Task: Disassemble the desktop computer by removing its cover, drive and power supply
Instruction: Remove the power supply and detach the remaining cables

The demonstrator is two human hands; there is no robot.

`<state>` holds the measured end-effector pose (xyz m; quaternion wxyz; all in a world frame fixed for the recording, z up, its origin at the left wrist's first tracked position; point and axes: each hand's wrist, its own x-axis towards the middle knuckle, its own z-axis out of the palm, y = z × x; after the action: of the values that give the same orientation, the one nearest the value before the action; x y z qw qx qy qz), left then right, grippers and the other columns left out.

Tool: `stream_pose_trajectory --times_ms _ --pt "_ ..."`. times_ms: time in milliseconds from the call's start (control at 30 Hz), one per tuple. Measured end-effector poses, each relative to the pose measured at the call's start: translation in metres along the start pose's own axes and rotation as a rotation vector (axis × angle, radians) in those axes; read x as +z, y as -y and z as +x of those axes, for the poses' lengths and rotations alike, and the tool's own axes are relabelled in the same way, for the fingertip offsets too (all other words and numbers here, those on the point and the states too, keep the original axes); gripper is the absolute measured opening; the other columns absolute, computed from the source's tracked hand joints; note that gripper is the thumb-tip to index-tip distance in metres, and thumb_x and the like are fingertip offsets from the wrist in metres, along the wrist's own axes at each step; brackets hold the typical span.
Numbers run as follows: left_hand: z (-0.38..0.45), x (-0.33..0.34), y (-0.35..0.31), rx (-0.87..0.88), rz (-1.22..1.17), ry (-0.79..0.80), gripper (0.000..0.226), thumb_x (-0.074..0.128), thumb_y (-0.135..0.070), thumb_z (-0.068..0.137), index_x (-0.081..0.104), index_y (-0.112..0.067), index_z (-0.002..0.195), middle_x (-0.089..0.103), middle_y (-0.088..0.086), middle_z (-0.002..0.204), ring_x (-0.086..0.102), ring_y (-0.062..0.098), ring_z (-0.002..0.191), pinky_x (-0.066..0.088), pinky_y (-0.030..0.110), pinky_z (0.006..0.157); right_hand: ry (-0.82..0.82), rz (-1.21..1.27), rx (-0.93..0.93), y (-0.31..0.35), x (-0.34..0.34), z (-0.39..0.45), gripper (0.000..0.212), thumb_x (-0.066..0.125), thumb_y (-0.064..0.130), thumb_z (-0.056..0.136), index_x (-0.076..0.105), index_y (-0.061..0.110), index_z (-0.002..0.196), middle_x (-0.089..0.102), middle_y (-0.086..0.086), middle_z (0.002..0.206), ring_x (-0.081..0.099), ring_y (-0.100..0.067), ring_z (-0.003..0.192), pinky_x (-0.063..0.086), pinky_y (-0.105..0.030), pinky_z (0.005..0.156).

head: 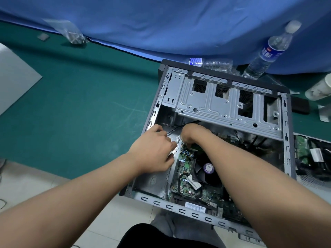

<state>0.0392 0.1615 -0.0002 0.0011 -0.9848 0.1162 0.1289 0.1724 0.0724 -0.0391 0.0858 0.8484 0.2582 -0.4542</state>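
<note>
The desktop computer case (286, 140) lies on its side with its cover off, the grey drive cage (223, 102) across its far half and the green motherboard (186, 163) with a black fan (206, 169) below. My left hand (154, 151) rests on the case's inner left wall, fingers curled toward the board's edge. My right hand (191, 135) reaches down into the case at the board's upper left corner, fingertips curled onto a small connector there; a thin black cable (174, 129) runs past it. What the fingertips pinch is hidden.
A grey panel (16, 77) lies at the left on the green mat (80, 113). A clear bag of screws (71, 33) sits by the blue cloth. Two water bottles (268, 52) and a paper cup (320, 88) stand behind the case. Removed parts (311, 156) lie at the right.
</note>
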Motion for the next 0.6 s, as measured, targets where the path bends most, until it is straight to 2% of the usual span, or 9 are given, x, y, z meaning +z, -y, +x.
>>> stream_pose_trajectory --times_ms 67,100,167,233,300,400,500,600 --pt "0.000 0.001 0.000 -0.002 0.005 -0.008 0.034 0.035 -0.041 0.085 0.060 -0.018 0.085 0.067 -0.001 0.080 0.055 0.021 0.081 0.030 0.034 0.097 0.014 -0.104 0.000 0.002 -0.003 0.001 0.003 0.056 0.006 0.086 0.057 0.003 0.084 0.055 -0.008 0.086 0.054 -0.027 0.085 0.047 -0.032 0.080" --pt "0.000 0.002 0.001 -0.002 0.006 -0.013 0.034 0.035 -0.040 0.085 0.060 -0.018 0.085 0.067 -0.001 0.080 0.055 0.021 0.081 0.030 0.034 0.097 -0.017 -0.118 -0.033 0.000 -0.003 0.002 0.014 0.056 0.002 0.085 0.050 0.003 0.071 0.052 -0.007 0.079 0.053 -0.026 0.077 0.045 -0.031 0.074" --pt "0.000 0.003 0.001 -0.001 0.005 -0.018 0.034 0.035 -0.040 0.085 0.060 -0.018 0.085 0.068 0.000 0.080 0.055 0.022 0.081 0.029 0.034 0.096 -0.081 -0.199 -0.102 -0.002 -0.003 -0.006 0.029 0.052 0.001 0.085 0.041 0.008 0.060 0.047 -0.004 0.066 0.048 -0.023 0.062 0.042 -0.028 0.060" --pt "0.000 0.004 0.000 -0.003 0.004 -0.026 0.033 0.034 -0.039 0.085 0.060 -0.018 0.084 0.067 0.000 0.080 0.055 0.022 0.080 0.029 0.034 0.096 -0.137 -0.292 -0.188 -0.008 0.000 -0.011 0.032 0.051 0.005 0.088 0.038 0.011 0.059 0.043 -0.002 0.061 0.047 -0.025 0.062 0.036 -0.025 0.052" --pt "0.001 0.004 0.000 -0.005 0.005 -0.023 0.034 0.034 -0.039 0.085 0.060 -0.018 0.085 0.067 0.000 0.080 0.055 0.022 0.081 0.029 0.034 0.096 -0.176 -0.389 -0.267 -0.012 0.001 -0.014 0.032 0.049 0.010 0.090 0.037 0.013 0.060 0.041 0.000 0.062 0.047 -0.026 0.068 0.034 -0.025 0.053" --pt "0.001 0.004 0.000 -0.008 0.006 -0.011 0.034 0.033 -0.039 0.086 0.060 -0.018 0.086 0.067 0.001 0.081 0.055 0.022 0.083 0.029 0.035 0.098 -0.185 -0.504 -0.351 -0.015 0.003 -0.013 0.032 0.047 0.011 0.090 0.036 0.013 0.060 0.039 -0.001 0.063 0.045 -0.026 0.066 0.029 -0.025 0.047" --pt "0.001 0.003 0.000 -0.011 0.013 -0.009 0.033 0.033 -0.038 0.087 0.059 -0.018 0.086 0.067 0.001 0.081 0.054 0.023 0.083 0.029 0.035 0.098 -0.181 -0.619 -0.421 -0.014 0.000 -0.012 0.030 0.047 0.008 0.087 0.036 0.010 0.060 0.044 -0.006 0.064 0.046 -0.027 0.065 0.037 -0.027 0.055" --pt "0.001 0.003 -0.001 -0.014 0.013 -0.003 0.033 0.033 -0.039 0.088 0.059 -0.018 0.086 0.066 0.001 0.081 0.054 0.023 0.082 0.029 0.035 0.098 -0.178 -0.706 -0.492 -0.014 -0.002 -0.013 0.030 0.047 0.005 0.086 0.034 0.010 0.059 0.046 -0.008 0.064 0.046 -0.026 0.064 0.039 -0.029 0.056"
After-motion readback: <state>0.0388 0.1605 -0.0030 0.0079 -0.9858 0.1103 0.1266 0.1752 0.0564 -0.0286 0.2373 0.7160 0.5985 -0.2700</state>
